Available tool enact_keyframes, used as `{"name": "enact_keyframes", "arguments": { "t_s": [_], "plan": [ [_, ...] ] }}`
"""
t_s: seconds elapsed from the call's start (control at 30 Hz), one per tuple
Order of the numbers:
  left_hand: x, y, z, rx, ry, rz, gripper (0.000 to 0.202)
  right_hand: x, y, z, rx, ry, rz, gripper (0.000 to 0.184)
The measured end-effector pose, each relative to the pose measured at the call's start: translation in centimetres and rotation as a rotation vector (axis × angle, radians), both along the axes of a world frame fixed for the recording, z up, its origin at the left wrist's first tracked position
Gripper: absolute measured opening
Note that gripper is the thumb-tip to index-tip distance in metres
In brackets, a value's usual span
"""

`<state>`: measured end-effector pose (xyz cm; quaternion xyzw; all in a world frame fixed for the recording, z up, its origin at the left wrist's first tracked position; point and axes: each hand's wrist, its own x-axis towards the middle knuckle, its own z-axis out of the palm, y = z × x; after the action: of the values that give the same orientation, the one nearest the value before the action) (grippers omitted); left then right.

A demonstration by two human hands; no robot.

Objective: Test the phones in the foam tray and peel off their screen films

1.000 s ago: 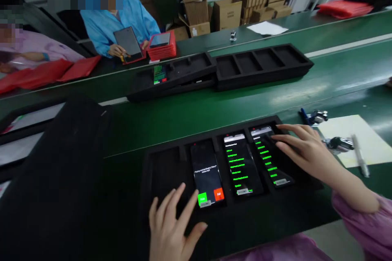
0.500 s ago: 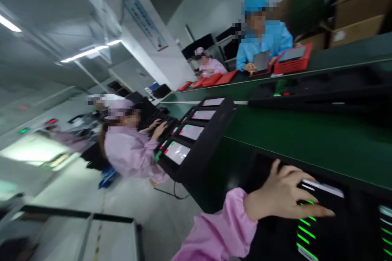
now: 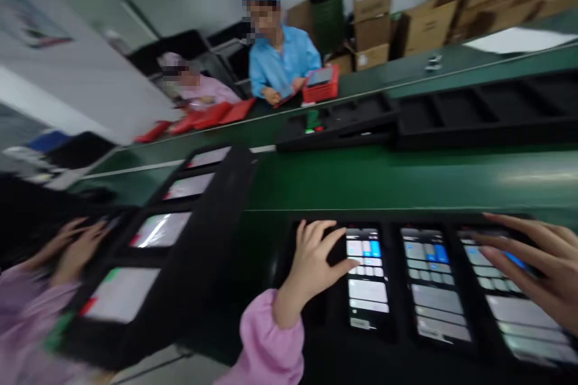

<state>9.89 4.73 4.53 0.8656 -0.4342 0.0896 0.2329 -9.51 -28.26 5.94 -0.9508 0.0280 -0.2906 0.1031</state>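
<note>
At lit phones [image 3: 439, 296] — left hand [image 3: 311, 261], right hand [image 3: 546, 260]

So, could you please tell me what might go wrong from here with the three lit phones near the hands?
The left hand has its thumb at the lit screen of the left phone, so a stray touch might press a wrong tile.

The right hand spreads its fingers over the upper screen of the right phone, so they may hide something there or touch it unintentionally.
</note>
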Motion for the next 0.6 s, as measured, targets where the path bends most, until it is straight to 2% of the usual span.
{"name": "enact_keyframes", "arguments": {
  "t_s": [0.07,0.13,0.27,0.37,0.47,0.6],
  "plan": [
    [0.1,0.0,-0.1,-0.002,0.019,-0.051,0.046,-1.1,-0.6,0.9,-0.066,0.030,-0.029,0.047],
    [0.0,0.1,-0.2,-0.016,0.025,-0.102,0.037,-1.7,-0.7,1.2,-0.049,0.079,-0.088,0.047],
    [0.6,0.2,-0.9,0.011,-0.118,-0.173,0.029,-2.3,0.0,0.7,0.022,0.233,-0.162,0.048],
    [1.5,0.1,-1.8,0.046,-0.241,-0.221,0.030,-2.3,0.5,0.2,0.019,0.272,-0.188,0.050],
    [1.8,-0.1,-2.0,0.066,-0.293,-0.265,0.034,-2.1,0.9,0.0,-0.030,0.305,-0.145,0.048],
    [1.7,-0.3,-1.7,0.084,-0.312,-0.258,0.037,-1.8,1.1,-0.3,-0.084,0.325,-0.075,0.045]
  ]
}}
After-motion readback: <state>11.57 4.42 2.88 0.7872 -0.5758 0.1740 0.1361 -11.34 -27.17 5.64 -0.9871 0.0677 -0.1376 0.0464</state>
